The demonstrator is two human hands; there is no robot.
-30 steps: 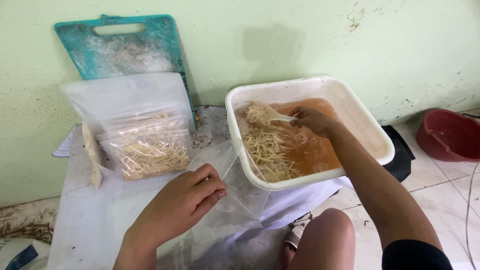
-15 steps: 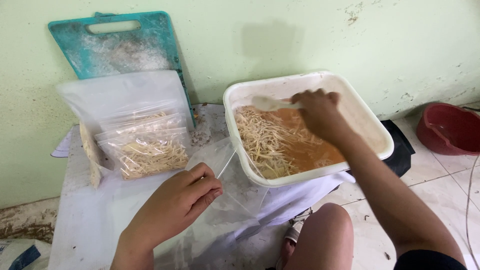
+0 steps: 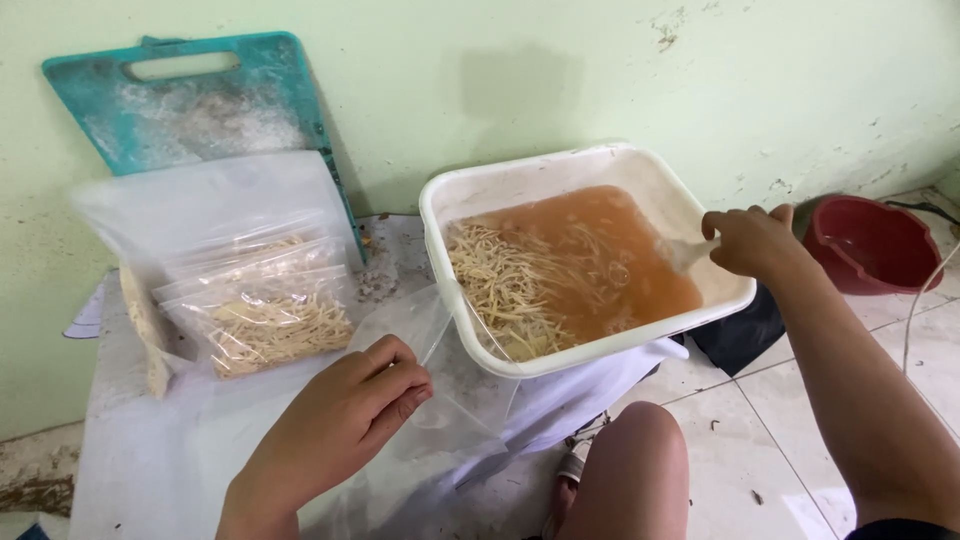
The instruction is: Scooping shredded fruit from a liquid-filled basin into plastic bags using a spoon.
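My right hand (image 3: 752,240) grips a white spoon (image 3: 688,254) at the right side of a white square tub (image 3: 452,200). The tub holds brownish liquid and pale yellow strips (image 3: 505,285) piled on its left side. My left hand (image 3: 345,415) pinches the rim of an empty clear plastic bag (image 3: 440,385) lying on the white-covered surface in front of the tub.
Filled clear bags of strips (image 3: 265,320) lean against a teal cutting board (image 3: 190,105) at the wall. A red basin (image 3: 870,243) stands on the tiled floor to the right. My knee (image 3: 630,470) is below the tub.
My right hand has moved from the middle of the tub to its right edge, carrying the spoon. The strips now lie more to the left. My left hand stays on the bag.
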